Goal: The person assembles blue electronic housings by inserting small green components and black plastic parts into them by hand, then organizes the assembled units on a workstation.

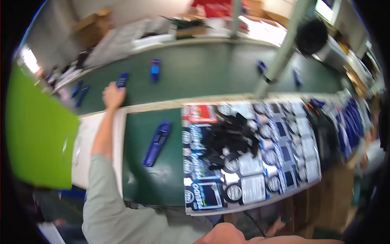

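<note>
At the far left of the green belt, my left hand [113,96] is closed around the near end of a blue handheld plastic device [122,79]; motion blur hides the exact hold of the fingers. Nearer to me, a similar long blue device [157,143] with a dark opening in its face lies slanted on the green worktop [136,179]. Right of it, a pile of small black parts [229,140] rests on a printed sheet [252,191] covering the bench. My right hand does not show.
More blue devices lie along the belt [203,77], including one with a lit screen [154,70]. A pale post [284,53] rises beyond the bench. A bright green panel [38,130] stands left. Several blue parts [350,122] are stacked at right, near another person's arm [370,142].
</note>
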A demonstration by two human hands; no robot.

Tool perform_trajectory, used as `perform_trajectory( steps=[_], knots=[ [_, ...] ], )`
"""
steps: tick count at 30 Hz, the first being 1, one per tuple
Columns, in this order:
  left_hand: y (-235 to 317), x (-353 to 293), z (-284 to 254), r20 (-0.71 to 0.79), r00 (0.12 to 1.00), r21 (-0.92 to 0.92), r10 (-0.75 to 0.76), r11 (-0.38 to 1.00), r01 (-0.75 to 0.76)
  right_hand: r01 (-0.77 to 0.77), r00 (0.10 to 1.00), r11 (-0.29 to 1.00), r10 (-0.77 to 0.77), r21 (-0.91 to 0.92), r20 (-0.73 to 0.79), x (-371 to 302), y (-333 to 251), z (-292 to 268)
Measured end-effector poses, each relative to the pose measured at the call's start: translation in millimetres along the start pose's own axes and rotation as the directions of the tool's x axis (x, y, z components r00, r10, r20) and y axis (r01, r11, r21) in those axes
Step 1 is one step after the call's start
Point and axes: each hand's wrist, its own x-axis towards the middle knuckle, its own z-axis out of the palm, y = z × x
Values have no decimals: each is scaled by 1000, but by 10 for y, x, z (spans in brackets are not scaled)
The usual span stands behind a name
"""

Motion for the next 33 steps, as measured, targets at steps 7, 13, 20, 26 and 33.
perform_trajectory(
  steps=[7,13,20,26,33],
  knots=[
    [-926,402,549,-15,993,4,117,993,-117,41,997,983,-51,180,50,-1012,-3235,-33],
    [-424,-336,-300,-20,960,-464,279,848,-256,189,831,929,-324,319,452,-1728,-5190,969],
    [-268,-1905,-1555,175,902,-626,394,752,-207,593,276,751,-527,289,804,-2364,-5991,2854],
    [-303,-2397,-1716,236,899,-511,369,834,-208,852,261,524,-463,24,847,-2398,-6163,3411],
    [-341,-2463,-1761,195,884,-430,426,847,-313,828,529,413,-350,-380,773,-1161,-5963,3257]
  ],
)
